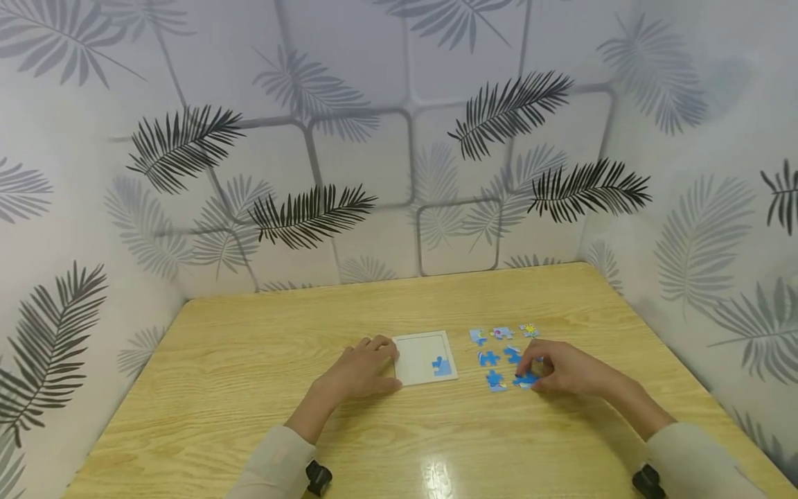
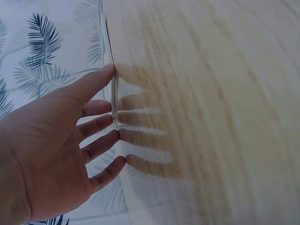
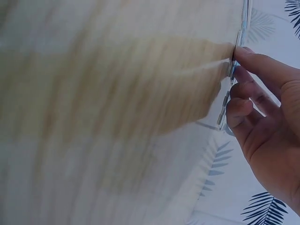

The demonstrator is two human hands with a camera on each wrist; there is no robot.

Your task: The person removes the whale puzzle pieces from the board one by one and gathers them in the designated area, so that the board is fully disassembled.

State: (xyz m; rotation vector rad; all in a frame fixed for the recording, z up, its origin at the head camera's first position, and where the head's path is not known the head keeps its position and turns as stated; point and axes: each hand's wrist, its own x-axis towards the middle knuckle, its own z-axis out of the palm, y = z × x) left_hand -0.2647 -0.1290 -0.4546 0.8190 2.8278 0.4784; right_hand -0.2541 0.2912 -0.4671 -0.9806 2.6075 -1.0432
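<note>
A square, light puzzle tray [image 1: 414, 357] lies on the table with one blue puzzle piece [image 1: 442, 366] in its near right corner. My left hand [image 1: 364, 369] rests at the tray's left edge, its fingers spread; in the left wrist view the fingertips [image 2: 123, 160] meet the tabletop. Right of the tray, my right hand [image 1: 570, 369] pinches a blue jigsaw piece [image 1: 526, 380] in the nearest row of loose pieces. In the right wrist view, the thumb and fingers of that hand [image 3: 267, 108] come together low at the table, and the held piece is mostly hidden.
Several loose pieces lie in rows, among them a piece with a yellow figure [image 1: 529, 330], a blue piece [image 1: 489, 358] and a nearer blue one [image 1: 496, 380]. The wooden table [image 1: 262, 339] meets leaf-patterned walls [image 1: 374, 249] at the back and sides.
</note>
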